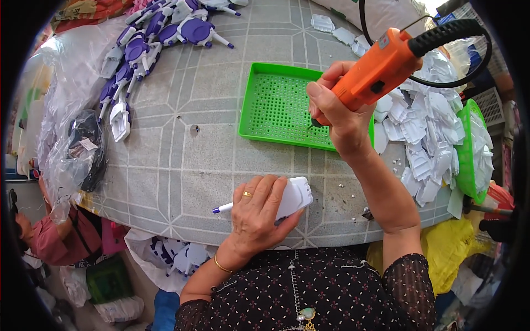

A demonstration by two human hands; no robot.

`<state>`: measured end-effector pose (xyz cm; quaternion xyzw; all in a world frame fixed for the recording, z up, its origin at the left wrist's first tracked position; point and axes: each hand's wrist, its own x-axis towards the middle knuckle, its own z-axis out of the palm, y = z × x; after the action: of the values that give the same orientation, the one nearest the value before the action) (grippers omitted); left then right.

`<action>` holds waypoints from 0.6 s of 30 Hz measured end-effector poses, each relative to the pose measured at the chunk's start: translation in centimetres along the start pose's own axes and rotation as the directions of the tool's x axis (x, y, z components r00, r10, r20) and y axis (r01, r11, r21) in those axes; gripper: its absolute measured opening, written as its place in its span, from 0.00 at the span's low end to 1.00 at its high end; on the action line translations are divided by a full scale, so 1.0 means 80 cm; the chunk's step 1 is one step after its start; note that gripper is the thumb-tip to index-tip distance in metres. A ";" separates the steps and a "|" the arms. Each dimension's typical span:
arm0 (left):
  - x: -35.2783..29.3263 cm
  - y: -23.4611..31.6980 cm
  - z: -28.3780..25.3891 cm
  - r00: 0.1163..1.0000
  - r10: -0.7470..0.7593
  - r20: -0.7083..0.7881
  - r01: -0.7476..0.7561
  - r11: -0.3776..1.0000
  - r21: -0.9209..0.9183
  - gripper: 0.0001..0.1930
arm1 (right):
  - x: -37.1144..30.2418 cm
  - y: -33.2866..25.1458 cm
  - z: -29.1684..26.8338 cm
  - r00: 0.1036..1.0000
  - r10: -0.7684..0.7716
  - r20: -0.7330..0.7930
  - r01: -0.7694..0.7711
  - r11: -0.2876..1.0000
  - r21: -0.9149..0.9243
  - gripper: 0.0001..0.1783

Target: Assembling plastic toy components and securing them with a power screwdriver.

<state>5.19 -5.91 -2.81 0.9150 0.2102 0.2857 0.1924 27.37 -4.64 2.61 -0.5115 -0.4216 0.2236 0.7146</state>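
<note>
My left hand (254,215) is closed over a white plastic casing (298,193) near the table's front edge, partly covering it. A thin white stem with a purple tip (223,208) sticks out on its left side. Raised to the right, my right hand (349,118) is wrapped round an orange electric screwdriver (378,69), with a black coiled cord at its back end. Its bit points down over a shallow green tray (247,102) with a floor full of small holes. Whether the bit touches anything in the tray, I cannot tell.
Assembled purple and white pieces (137,51) lie at the far left beside clear plastic bags (77,66). White plastic parts (422,138) are heaped on the right, next to a green basket (470,149). A co-worker's sleeve (55,243) shows at the lower left.
</note>
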 end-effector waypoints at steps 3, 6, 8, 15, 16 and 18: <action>0.000 0.001 -0.001 1.000 0.000 -0.006 0.000 1.000 -0.001 0.33 | 0.003 0.002 -0.004 1.000 0.009 -0.025 -0.009 1.000 0.018 0.15; 0.001 -0.001 -0.001 1.000 -0.005 -0.010 0.005 1.000 -0.008 0.33 | 0.003 0.005 -0.008 1.000 0.021 -0.022 -0.020 0.999 0.041 0.16; 0.002 0.000 0.000 1.000 -0.011 -0.002 0.011 1.000 -0.017 0.33 | 0.001 0.009 -0.009 1.000 0.011 -0.001 -0.011 0.999 0.031 0.16; 0.001 -0.001 0.002 1.000 -0.013 0.000 0.013 1.000 -0.020 0.33 | -0.006 0.010 -0.012 0.998 -0.006 0.069 0.009 0.998 -0.055 0.17; 0.001 -0.001 0.001 1.000 -0.013 -0.001 0.013 1.000 -0.017 0.33 | -0.007 0.010 -0.012 0.998 -0.003 0.070 0.007 0.998 -0.056 0.17; 0.001 -0.001 0.001 1.000 -0.015 0.000 0.015 1.000 -0.017 0.33 | -0.008 0.009 -0.012 0.998 -0.032 0.051 0.033 0.999 -0.003 0.17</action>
<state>5.26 -5.83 -2.84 0.9116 0.2148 0.2862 0.2023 27.87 -5.35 1.57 -0.5001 -0.4484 0.2241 0.7061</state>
